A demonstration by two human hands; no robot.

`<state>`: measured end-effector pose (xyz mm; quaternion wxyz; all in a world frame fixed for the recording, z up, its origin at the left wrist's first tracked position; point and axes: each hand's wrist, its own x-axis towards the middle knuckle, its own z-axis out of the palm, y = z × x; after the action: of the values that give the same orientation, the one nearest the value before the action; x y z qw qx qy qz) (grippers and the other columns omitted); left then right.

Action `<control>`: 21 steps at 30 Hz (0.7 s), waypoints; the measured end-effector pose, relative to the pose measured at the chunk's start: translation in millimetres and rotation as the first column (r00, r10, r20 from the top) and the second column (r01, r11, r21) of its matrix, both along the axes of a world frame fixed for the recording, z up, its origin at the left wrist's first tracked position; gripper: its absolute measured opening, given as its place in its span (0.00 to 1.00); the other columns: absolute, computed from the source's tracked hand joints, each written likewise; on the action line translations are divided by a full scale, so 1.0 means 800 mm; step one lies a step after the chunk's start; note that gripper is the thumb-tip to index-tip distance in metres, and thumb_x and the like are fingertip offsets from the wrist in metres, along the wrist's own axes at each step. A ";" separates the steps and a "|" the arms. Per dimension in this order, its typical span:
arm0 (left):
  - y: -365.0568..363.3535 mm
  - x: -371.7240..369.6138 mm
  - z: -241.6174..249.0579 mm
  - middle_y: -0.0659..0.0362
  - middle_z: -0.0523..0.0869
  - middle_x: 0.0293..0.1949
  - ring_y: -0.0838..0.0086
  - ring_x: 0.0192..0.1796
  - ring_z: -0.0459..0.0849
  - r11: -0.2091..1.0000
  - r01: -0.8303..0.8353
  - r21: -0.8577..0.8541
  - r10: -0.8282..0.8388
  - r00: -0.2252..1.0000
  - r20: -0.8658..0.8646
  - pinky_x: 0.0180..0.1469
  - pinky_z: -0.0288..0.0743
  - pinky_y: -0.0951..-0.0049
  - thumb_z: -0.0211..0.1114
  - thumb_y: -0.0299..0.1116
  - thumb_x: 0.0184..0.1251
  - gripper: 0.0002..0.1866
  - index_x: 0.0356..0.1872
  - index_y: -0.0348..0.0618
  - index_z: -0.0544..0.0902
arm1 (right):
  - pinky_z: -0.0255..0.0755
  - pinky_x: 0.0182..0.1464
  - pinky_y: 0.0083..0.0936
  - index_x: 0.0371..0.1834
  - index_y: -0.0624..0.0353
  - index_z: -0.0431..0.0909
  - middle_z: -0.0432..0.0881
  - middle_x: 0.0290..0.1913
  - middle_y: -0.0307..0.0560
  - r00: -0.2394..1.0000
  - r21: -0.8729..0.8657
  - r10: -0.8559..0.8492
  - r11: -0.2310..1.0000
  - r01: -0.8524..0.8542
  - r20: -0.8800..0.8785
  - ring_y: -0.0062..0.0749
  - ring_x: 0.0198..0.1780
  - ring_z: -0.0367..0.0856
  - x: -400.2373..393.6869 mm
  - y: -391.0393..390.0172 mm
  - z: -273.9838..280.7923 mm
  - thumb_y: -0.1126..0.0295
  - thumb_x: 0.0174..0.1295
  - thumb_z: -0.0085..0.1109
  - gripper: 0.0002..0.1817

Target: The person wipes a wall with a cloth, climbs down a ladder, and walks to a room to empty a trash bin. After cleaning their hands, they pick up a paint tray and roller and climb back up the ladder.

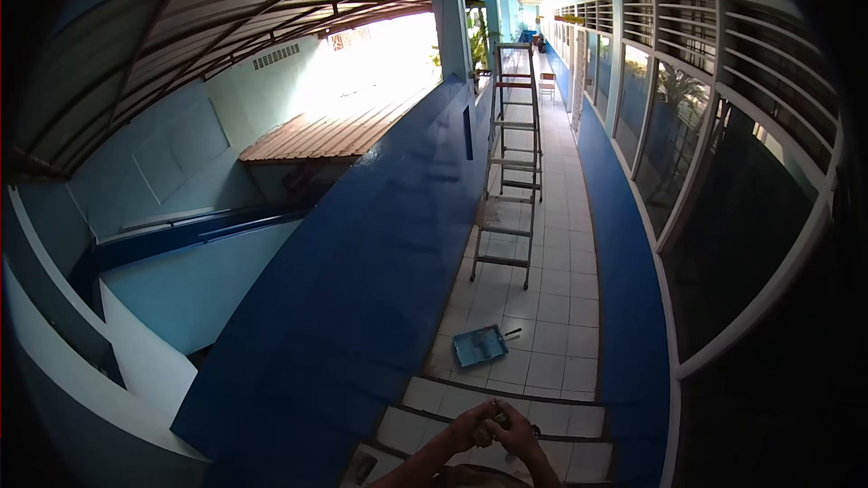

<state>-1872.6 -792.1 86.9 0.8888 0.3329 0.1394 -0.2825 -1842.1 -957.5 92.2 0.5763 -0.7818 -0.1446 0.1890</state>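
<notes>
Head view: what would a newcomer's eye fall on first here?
Probably the stepladder, upright on the tiled floor, and the deep-blue wall left of it. Nearer, a blue tray lies before the ladder. At the bottom edge, the left hand and right hand are close together.

Glossy blue painted wall, smooth floor tiles, metal stepladder, plastic-looking tray, reflective window glass

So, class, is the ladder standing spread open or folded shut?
Spread open: the ladder stands upright on the floor, its front legs and back legs meeting it clearly apart.
</notes>
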 end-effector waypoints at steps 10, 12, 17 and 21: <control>-0.016 0.115 -0.127 0.59 0.80 0.49 0.73 0.48 0.82 0.990 -0.063 0.127 0.062 0.998 0.014 0.50 0.77 0.69 0.57 0.47 0.74 0.24 0.61 0.41 0.73 | 0.80 0.47 0.27 0.43 0.62 0.86 0.88 0.36 0.48 1.000 0.102 0.006 0.995 -0.006 -0.003 0.31 0.39 0.87 0.159 -0.046 -0.107 0.68 0.57 0.66 0.13; -0.033 0.169 -0.178 0.56 0.79 0.52 0.72 0.53 0.81 0.987 -0.021 0.159 0.012 0.998 0.056 0.56 0.77 0.68 0.57 0.48 0.74 0.25 0.61 0.40 0.73 | 0.80 0.46 0.28 0.41 0.62 0.86 0.88 0.36 0.51 0.985 0.042 -0.094 0.995 0.089 0.142 0.34 0.39 0.88 0.202 -0.071 -0.134 0.71 0.55 0.66 0.12; -0.116 0.263 -0.212 0.59 0.79 0.56 0.66 0.58 0.78 0.994 -0.070 -0.089 0.060 0.991 -0.116 0.64 0.71 0.50 0.50 0.57 0.75 0.25 0.61 0.52 0.75 | 0.79 0.49 0.33 0.54 0.63 0.79 0.86 0.45 0.55 0.920 0.030 -0.214 0.976 0.216 0.328 0.40 0.45 0.86 0.265 -0.112 -0.196 0.73 0.57 0.63 0.20; -0.161 0.302 -0.255 0.62 0.83 0.36 0.74 0.39 0.82 0.986 -0.165 -0.001 0.163 0.977 -0.135 0.36 0.79 0.65 0.52 0.64 0.71 0.24 0.43 0.55 0.79 | 0.75 0.54 0.42 0.69 0.66 0.63 0.79 0.49 0.62 0.909 -0.195 0.063 0.981 0.020 0.411 0.54 0.52 0.79 0.262 -0.114 -0.151 0.72 0.53 0.65 0.38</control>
<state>-1631.2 -920.9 -116.9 0.8997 0.2950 0.2243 -0.2308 -1632.9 -1049.1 -28.9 0.4509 -0.8550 -0.2533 0.0382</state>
